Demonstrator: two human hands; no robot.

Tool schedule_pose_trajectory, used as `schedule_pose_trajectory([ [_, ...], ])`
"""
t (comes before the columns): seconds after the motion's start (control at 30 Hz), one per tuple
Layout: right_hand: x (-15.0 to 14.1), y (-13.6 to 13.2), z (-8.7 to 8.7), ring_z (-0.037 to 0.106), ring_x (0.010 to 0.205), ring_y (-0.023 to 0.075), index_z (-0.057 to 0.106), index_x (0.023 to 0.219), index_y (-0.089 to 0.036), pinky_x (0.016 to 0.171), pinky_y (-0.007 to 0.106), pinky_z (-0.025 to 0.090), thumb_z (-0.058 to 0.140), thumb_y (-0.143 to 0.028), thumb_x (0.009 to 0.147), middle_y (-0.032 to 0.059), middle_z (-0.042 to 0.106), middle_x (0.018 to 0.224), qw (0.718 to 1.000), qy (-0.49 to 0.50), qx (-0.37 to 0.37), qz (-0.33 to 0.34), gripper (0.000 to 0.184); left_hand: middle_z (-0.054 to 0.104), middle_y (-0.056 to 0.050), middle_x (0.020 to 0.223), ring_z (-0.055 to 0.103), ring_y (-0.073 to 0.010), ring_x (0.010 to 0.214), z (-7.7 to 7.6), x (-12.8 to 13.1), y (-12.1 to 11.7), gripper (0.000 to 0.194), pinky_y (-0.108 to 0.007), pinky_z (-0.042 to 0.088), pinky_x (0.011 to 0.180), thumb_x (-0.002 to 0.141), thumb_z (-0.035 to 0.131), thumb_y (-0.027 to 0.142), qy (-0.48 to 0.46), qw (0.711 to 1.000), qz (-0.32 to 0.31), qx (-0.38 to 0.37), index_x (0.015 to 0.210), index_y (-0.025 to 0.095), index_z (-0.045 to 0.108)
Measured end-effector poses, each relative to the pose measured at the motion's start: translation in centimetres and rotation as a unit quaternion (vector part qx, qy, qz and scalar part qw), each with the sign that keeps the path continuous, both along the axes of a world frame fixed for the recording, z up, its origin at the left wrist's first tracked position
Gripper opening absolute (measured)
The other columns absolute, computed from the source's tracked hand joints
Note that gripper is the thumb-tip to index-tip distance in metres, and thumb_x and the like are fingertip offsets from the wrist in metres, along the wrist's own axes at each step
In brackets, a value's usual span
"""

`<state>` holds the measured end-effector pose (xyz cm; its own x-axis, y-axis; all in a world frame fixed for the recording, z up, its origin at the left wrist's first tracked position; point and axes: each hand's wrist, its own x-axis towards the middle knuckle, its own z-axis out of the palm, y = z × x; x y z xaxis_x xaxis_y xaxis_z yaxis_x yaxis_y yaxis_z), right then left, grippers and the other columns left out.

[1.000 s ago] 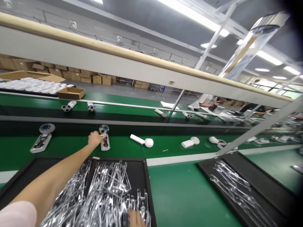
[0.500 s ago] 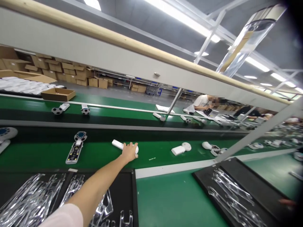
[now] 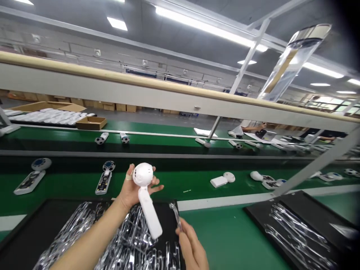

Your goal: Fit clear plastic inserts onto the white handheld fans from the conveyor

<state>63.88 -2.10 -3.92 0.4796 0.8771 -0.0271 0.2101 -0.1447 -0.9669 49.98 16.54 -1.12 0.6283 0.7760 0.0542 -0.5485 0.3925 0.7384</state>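
My left hand [image 3: 128, 191] is raised over the near edge of the green belt. It grips a white handheld device [image 3: 150, 213] with a round head and a long handle. The head rests between thumb and fingers, and the handle hangs down to the right. Lower right, my right hand [image 3: 191, 245] pinches a thin clear plastic piece [image 3: 175, 213] between thumb and fingers, its upper end sticking out. Below both hands lies a black tray [image 3: 50, 217], with many similar clear plastic pieces [image 3: 126, 240] heaped in it.
On the green belt [image 3: 174, 180] lie an opened device with circuitry [image 3: 104, 182], another [image 3: 30, 182] at left, and a white one [image 3: 219, 182] at right. A second black tray [image 3: 317, 213] sits at right. A slanted white post [image 3: 317, 165] and a long rail [image 3: 140, 90] cross the view.
My left hand has lifted the white device off the belt and brought it nearer, head up. My right hand has come into view at the tray with a clear plastic piece. The view has shifted.
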Motion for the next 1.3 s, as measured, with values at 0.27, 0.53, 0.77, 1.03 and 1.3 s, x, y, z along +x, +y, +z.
schedule_pose_trajectory([
  [0.27,-7.8,1.5,4.3,0.057,0.087,0.0187,0.045,0.131,-0.032,0.074,0.026,0.047,0.032,-0.056,0.088,0.0048,0.053,0.098,0.971,-0.128,0.085,0.185,0.051,0.053,-0.002,0.049,0.055,-0.0217,0.074,2.3,-3.4,-6.3,0.065,-0.059,0.025,0.1,0.07,0.04,0.073,-0.279,0.949,-0.075,-0.129,0.084,0.014,0.064],
  [0.53,-12.7,-0.4,1.1,0.041,0.125,0.0262,0.03,0.14,-0.029,0.095,0.039,0.043,0.026,-0.062,0.087,0.0051,0.042,0.139,0.977,0.017,0.071,0.202,0.063,0.055,-0.006,0.045,0.054,-0.0209,0.069,3.6,-5.9,-7.2,0.075,-0.058,0.028,0.097,0.072,0.031,0.076,-0.269,0.952,-0.106,-0.099,0.085,0.011,0.066],
  [0.77,-11.6,0.1,2.0,0.033,0.13,0.0273,0.035,0.137,-0.034,0.099,0.041,0.038,0.039,-0.057,0.086,0.0001,0.037,0.142,0.993,-0.02,0.039,0.114,0.056,0.067,-0.013,0.092,0.057,-0.0269,0.095,3.2,-8.3,-8.2,0.071,-0.046,0.035,0.094,0.069,0.048,0.071,-0.049,0.993,-0.007,-0.106,0.108,0.013,0.062],
  [1.03,-11.9,-0.7,2.0,0.058,0.093,0.0245,0.05,0.126,-0.037,0.068,0.031,0.048,0.035,-0.059,0.085,0.0064,0.058,0.104,0.983,-0.168,0.051,0.058,0.049,0.067,-0.01,0.101,0.058,-0.0269,0.101,2.4,-10.0,-12.3,0.048,-0.039,0.038,0.093,0.067,0.07,0.047,0.245,0.966,0.085,0.007,0.105,0.019,0.062],
  [1.3,-10.2,3.0,0.5,0.047,0.045,0.0142,0.05,0.049,-0.019,0.047,0.026,0.038,0.037,-0.065,0.08,-0.0004,0.051,0.045,0.983,0.112,0.043,-0.139,0.056,0.063,-0.01,0.115,0.06,-0.0247,0.104,1.6,-8.0,-14.9,0.055,-0.036,0.044,0.095,0.067,0.071,0.037,0.261,0.941,0.181,0.12,0.117,0.023,0.054],
])
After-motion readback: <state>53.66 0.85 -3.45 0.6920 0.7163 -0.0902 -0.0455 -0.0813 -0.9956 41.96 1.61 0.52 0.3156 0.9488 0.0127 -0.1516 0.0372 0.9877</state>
